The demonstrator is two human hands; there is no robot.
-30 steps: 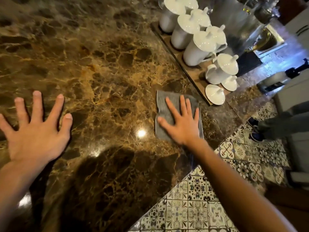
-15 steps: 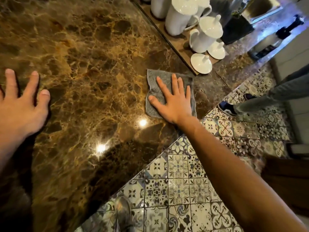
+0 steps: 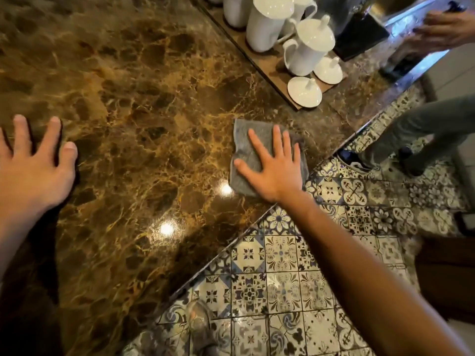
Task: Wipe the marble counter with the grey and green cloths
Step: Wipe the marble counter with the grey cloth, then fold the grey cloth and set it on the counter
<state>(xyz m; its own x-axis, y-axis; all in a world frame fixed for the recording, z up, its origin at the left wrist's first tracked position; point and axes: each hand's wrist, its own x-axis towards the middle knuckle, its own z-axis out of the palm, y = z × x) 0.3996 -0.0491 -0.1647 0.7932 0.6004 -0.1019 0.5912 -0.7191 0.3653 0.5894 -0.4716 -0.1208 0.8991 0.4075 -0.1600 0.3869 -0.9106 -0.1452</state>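
The brown marble counter [image 3: 144,98] fills the left and middle of the head view. A grey cloth [image 3: 243,136] lies flat on it close to the counter's right edge. My right hand [image 3: 275,170] presses down on the cloth with its palm and spread fingers, covering most of it. My left hand [image 3: 33,168] rests flat on the bare marble at the far left, fingers apart, holding nothing. No green cloth is in view.
A wooden tray [image 3: 267,65] with white teapots [image 3: 308,47] and loose lids [image 3: 304,92] stands beyond the cloth. The counter edge runs diagonally above a patterned tile floor [image 3: 282,278]. Another person's legs [image 3: 411,132] and hand [image 3: 442,29] are at the right.
My right hand has slid the grey cloth a little away from the tray, toward me. My left hand has drifted left, partly out of frame. Another person's hand has appeared at the top right.
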